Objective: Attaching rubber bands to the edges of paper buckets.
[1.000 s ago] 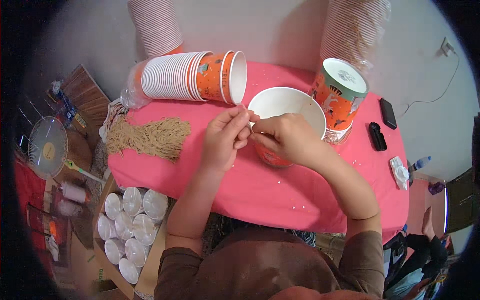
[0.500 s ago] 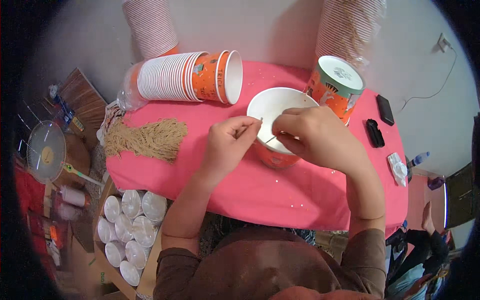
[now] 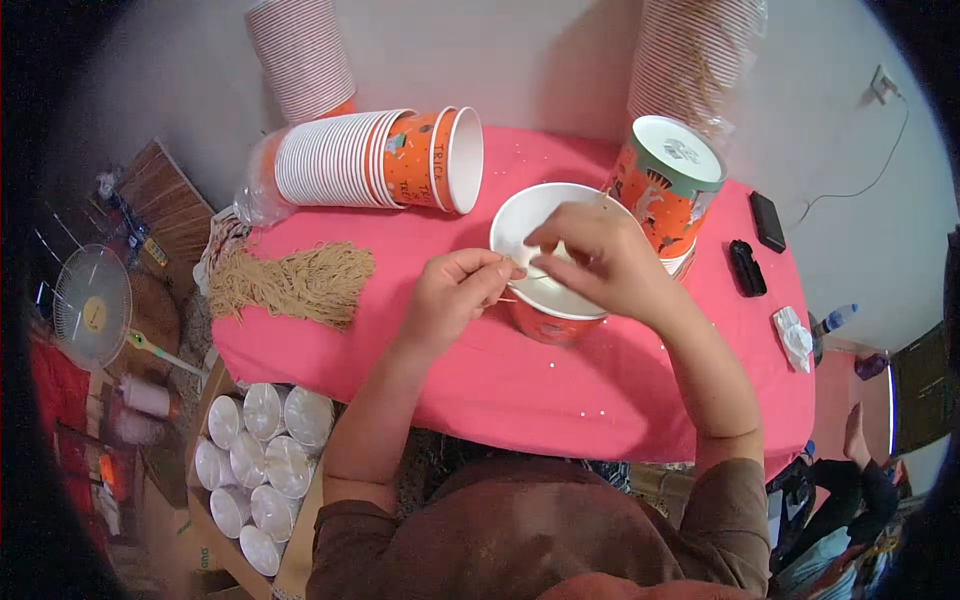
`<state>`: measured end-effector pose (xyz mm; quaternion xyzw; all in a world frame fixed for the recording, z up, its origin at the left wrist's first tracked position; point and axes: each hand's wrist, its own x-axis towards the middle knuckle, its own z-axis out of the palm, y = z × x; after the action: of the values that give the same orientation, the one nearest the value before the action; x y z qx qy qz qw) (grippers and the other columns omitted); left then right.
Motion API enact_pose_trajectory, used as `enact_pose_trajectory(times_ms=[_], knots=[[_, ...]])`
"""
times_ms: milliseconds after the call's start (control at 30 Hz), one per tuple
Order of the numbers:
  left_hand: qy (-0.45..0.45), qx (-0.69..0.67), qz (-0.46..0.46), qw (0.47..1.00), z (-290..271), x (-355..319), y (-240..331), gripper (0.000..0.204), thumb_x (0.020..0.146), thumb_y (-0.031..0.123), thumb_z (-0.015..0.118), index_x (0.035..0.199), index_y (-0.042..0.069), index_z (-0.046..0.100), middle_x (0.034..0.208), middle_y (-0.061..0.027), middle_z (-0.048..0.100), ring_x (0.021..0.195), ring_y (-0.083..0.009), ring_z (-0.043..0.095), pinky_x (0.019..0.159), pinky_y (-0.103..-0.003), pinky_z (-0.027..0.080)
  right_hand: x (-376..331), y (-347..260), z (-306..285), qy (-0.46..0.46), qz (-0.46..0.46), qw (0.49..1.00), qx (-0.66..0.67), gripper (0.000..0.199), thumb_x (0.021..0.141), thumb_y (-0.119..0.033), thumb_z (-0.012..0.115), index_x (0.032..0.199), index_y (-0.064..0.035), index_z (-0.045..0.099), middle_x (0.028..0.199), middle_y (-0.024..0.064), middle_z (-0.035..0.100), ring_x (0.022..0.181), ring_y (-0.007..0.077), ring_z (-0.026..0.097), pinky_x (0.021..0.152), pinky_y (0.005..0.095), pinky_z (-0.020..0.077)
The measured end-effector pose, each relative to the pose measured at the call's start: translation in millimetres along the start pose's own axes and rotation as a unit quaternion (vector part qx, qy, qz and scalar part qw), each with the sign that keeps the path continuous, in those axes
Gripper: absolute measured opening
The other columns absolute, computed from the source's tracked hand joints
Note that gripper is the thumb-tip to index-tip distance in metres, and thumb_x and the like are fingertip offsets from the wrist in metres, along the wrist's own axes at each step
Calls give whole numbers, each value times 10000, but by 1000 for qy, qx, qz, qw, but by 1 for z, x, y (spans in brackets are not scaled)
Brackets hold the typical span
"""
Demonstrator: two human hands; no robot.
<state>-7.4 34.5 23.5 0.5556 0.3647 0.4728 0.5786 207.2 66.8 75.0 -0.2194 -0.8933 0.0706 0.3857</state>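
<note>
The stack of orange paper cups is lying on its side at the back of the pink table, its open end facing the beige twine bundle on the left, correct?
Not quite. The head view shows the stack of orange paper cups on its side at the back of the pink table, but its open end faces right, toward the white-lined cup under the hands; the beige twine bundle lies in front of it.

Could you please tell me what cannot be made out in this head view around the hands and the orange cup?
- What the left hand pinches: a thin pale strand, too small to identify.
- Part of the orange cup interior: covered by the right hand.
- Right fingertips: curled over the cup's rim, so their grasp is unclear.
- Tops of the two tall cup stacks: cut off by the upper edge.
- Contents of the box of white lids: partly cut off by the dark rim.
</note>
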Motion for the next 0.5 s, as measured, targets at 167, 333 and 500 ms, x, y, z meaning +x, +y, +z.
enact_pose_trajectory(times_ms=[167,333,500], knots=[[5,-30,-9,1000,-1,1,0,181,962,165,572,944,17,674,666,69,499,565,-6,401,488,-174,306,0,-11,10,9,-61,998,-31,164,747,-90,752,871,-37,659,767,83,637,648,259,625,556,362,476],[3,24,20,1000,4,0,4,156,955,133,586,992,2,662,751,39,579,655,-27,490,575,-179,391,-3,-4,8,10,-40,999,1,106,781,-43,713,854,-28,637,754,90,628,639,257,621,556,351,474],[-13,13,40,999,-2,-4,-2,154,932,87,611,1046,-13,636,864,-7,642,732,-44,545,655,-192,451,-4,-5,-9,28,12,1000,-6,65,842,-27,655,860,-15,594,724,101,594,640,241,602,542,336,455]])
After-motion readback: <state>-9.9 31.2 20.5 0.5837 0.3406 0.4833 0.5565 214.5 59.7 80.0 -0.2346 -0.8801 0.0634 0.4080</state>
